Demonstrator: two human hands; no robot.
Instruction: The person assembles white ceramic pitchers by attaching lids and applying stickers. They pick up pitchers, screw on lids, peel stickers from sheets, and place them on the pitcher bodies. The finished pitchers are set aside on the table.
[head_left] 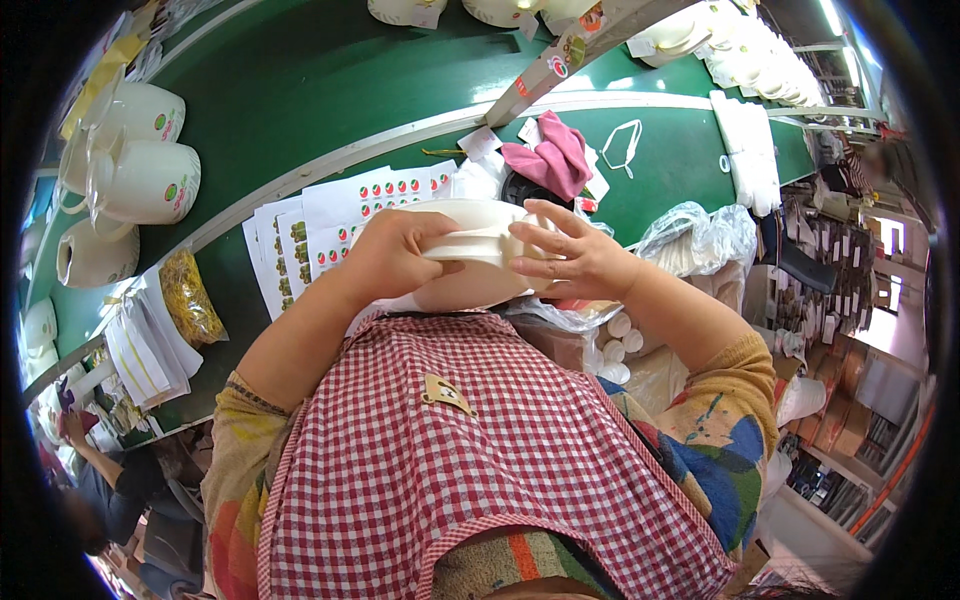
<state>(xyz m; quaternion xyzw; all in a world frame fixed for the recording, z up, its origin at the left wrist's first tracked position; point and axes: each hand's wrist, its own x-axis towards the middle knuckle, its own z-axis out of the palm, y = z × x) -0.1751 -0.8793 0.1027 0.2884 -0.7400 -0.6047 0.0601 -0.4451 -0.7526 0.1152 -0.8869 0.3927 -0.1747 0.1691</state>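
In front of my apron I hold a glossy cream-white rounded vessel point(465, 285) with a raised band or handle across it. My left hand point(395, 250) pinches that band at its left side, thumb and fingers closed. My right hand point(580, 250) is on the vessel's right side, fingers spread and curved against it, its thumb out of sight. Just beyond my left hand lie paper sheets point(335, 220) with rows of small red-and-green round stickers. Behind the vessel, a crumpled pink cloth point(553, 160) rests on a dark round container point(525, 190).
Several cream-white vessels point(150, 183) with handles stand at the left of the green table point(330, 90). A clear plastic bag point(690, 240) with white parts lies right of my hands. A slanted metal post point(545, 70) rises behind. Someone point(125, 490) sits at lower left.
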